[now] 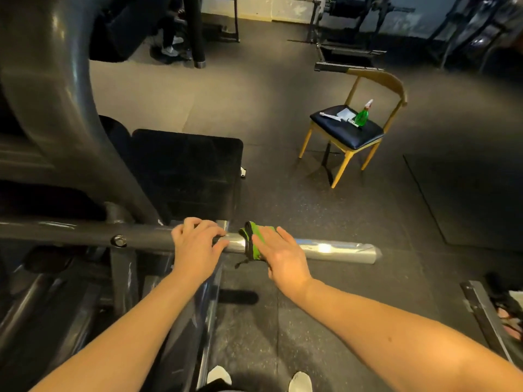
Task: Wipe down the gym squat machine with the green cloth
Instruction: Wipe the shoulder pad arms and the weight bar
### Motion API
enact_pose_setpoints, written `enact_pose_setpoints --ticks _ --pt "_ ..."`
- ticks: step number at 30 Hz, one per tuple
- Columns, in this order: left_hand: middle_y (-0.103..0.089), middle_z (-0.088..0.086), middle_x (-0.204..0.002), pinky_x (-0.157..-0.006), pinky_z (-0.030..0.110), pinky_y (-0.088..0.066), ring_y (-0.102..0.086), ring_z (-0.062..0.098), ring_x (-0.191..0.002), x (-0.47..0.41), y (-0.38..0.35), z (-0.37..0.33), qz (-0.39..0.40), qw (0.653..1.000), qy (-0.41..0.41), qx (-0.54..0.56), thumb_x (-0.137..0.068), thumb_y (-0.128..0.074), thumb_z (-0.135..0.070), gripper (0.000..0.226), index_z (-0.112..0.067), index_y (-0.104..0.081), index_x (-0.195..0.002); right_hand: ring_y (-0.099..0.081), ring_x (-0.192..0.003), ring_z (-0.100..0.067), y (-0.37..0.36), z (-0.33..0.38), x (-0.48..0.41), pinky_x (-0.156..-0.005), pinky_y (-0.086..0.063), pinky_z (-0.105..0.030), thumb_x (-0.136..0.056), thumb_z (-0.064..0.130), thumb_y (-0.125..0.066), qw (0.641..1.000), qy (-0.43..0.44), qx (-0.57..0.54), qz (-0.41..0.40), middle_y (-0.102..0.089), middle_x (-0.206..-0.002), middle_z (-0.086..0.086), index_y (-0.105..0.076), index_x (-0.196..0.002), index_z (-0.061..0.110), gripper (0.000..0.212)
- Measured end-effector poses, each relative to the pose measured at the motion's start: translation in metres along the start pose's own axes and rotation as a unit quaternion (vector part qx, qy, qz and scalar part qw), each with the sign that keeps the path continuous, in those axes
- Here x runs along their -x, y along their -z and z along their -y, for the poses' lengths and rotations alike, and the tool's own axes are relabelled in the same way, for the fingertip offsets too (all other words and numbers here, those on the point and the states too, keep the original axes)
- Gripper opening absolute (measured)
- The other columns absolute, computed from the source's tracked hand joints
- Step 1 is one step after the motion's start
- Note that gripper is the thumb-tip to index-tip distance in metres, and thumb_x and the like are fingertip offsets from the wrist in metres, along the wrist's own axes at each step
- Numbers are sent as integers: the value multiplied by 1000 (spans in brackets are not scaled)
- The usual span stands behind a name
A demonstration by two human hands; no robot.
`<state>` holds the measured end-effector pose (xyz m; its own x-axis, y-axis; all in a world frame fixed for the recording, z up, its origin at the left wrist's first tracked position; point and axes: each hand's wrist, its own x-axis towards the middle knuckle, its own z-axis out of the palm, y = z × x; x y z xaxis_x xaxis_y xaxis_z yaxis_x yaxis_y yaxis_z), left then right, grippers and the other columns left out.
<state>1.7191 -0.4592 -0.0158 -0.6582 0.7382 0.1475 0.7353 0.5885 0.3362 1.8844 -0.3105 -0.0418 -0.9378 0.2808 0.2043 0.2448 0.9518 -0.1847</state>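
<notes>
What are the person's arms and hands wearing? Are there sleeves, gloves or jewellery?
Both forearms are bare; no sleeves appear in view. The left hand and right hand wear no gloves, and no watch, bracelet or ring is visible.

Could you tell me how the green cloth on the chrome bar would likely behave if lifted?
Probably floppy: the green cloth drapes over the chrome bar, an end dangling. Probably slides easily on that shiny metal under the right hand.
</notes>
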Motion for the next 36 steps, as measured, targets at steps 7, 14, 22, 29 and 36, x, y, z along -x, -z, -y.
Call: enact_pose_setpoints --ticks 7,14,22,29,36 --pt "-63 -18 -104 -90 34 -20 -40 12 -107 -16 -19 -68 66 996 -27 48 -95 -66 -40 10 -37 -74 -99 -55 -132 -23 50 -123 116 -119 -31 -42 -53 -14 -77 981 -179 67 -19 -61 -139 -4 -58 -142 16 95" --pt "-60 -15 -100 -87 34 -23 -39 10 -98 -19 -22 -74 88 994 9 59 -95 -68 -34 5 -35 -73 -96 -52 -107 -24 22 -59 67 -95 -45 -34 -69 -3 -68 973 -220 61 -26 -54 -114 -1 -58 -120 17 55" --pt "-56 -16 -96 -85 36 -25 -40 10 -98 -20 -25 -73 84 995 -3 60 -94 -68 -32 6 -34 -70 -89 -56 -122 -25 38 -89 89 -121 -28 -37 -85 1 -64 983 -177 15 -52 -60 -132 -2 -50 -147 18 66" --pt "-53 -16 -99 -86 35 -24 -38 10 -99 -19 -25 -72 105 992 4 72 -96 -65 -34 5 -36 -66 -92 -64 -105 -36 66 -142 132 -92 -52 -45 -107 29 -41 863 -496 -92 -26 -71 -104 -10 -53 -145 22 41" --pt "-55 -14 -102 -88 34 -25 -39 10 -101 -21 -26 -70 106 992 2 70 -97 -64 -33 5 -34 -67 -94 -63 -108 -41 43 -102 103 -87 -48 -42 -106 21 -49 749 -603 -190 -197 -71 -113 -20 -50 -148 15 43"
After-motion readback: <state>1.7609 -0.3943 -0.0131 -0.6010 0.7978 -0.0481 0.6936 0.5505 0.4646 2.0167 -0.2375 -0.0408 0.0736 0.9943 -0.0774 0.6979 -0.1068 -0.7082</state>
